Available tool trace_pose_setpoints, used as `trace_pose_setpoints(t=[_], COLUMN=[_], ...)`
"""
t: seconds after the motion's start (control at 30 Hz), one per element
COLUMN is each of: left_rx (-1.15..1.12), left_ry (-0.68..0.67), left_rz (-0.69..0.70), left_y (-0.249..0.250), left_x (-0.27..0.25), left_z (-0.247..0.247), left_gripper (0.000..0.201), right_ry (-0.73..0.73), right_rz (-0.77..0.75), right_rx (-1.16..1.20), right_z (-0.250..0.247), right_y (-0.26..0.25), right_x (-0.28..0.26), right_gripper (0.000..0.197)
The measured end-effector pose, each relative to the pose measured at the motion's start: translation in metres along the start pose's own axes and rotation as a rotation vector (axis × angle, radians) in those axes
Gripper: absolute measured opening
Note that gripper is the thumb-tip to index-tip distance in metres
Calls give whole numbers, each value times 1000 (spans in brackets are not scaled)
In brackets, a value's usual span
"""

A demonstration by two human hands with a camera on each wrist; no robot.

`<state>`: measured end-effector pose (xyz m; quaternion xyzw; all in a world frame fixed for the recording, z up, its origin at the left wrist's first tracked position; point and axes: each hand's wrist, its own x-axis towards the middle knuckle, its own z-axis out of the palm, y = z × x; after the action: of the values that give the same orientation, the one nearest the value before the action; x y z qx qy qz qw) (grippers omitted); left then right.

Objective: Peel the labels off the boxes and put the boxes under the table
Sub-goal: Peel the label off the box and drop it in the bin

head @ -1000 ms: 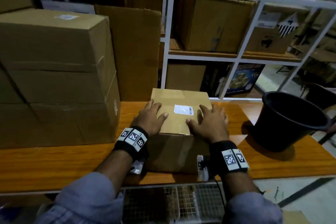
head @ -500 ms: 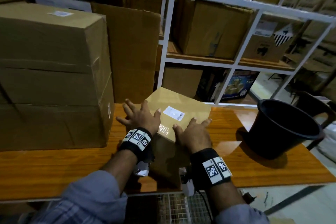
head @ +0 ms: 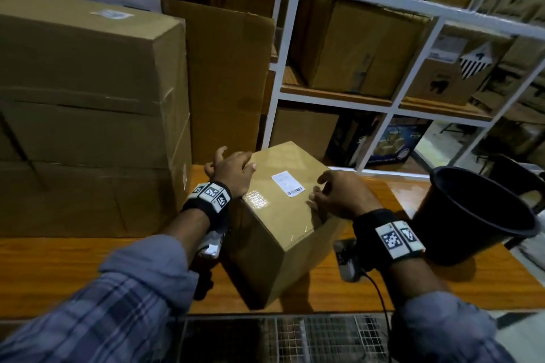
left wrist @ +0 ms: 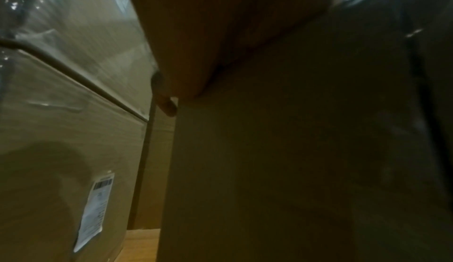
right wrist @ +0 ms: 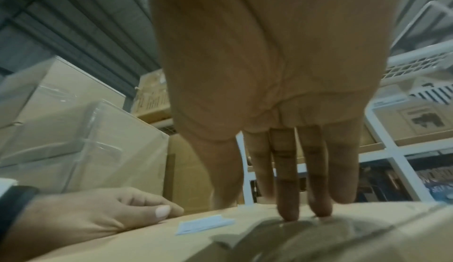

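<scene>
Small cardboard box [head: 283, 215] on the wooden table [head: 59, 268], turned corner-on toward the near edge, just right of the big stack of boxes [head: 88, 115]. White label [head: 287, 183] flat on the top face, barcode at its near end, print too small to read; same label seen edge-on from the right wrist [right wrist: 203, 225], its far edge perhaps lifted a little, hard to tell.

Left hand [head: 233, 172] on the box's far-left top edge, palm down, thumb along the top face, fingers bent over the far side and mostly hidden behind the box. From the right wrist, same hand [right wrist: 98, 214] lying on the top, thumbnail forward. Left wrist view nearly all dark: palm [left wrist: 232, 33] pressed close against the box side [left wrist: 269, 169], one fingertip barely visible, grip impossible to judge from there. Another label [left wrist: 94, 208] on the lower box of the stack, blurred.

Right hand [head: 339, 194] over the right side of the top face, fingers [right wrist: 286, 188] long, straight and close together, tips touching the cardboard, holding nothing. Thumb partly out of view.

Black bucket [head: 472, 215] on the table to the right, tilted toward the box, its far side cut off by the frame. White shelf rack [head: 380, 144] behind, cartons dim, labels unreadable. Table underside hidden; only wire mesh [head: 324, 339] below the near edge.
</scene>
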<state>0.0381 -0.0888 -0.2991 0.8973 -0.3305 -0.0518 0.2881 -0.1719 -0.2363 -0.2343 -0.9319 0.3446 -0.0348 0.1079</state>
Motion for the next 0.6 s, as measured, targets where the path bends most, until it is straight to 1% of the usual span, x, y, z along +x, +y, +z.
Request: trace_pose_setpoints(t=[0.07, 0.2, 0.3, 0.4, 0.5, 0.6], left_rx=[41, 157, 153, 110, 117, 95], left_ry=[-49, -166, -203, -217, -221, -270], left_rz=[-27, -129, -193, -210, -207, -195], left_y=[5, 24, 36, 32, 27, 26], left_x=[0, 3, 6, 6, 7, 11], left_z=[-5, -13, -10, -5, -6, -9], left_gripper=[47, 47, 56, 64, 60, 57], right_ry=[11, -57, -62, -37, -47, 3], right_rz=[-26, -118, -187, -259, -330, -403], right_rx=[10, 29, 36, 11, -11, -37], right_z=[-3, -6, 1, 7, 10, 15], right_y=[1, -10, -20, -26, -25, -24], right_x=[13, 38, 51, 58, 63, 65], right_gripper=[37, 30, 28, 28, 26, 21])
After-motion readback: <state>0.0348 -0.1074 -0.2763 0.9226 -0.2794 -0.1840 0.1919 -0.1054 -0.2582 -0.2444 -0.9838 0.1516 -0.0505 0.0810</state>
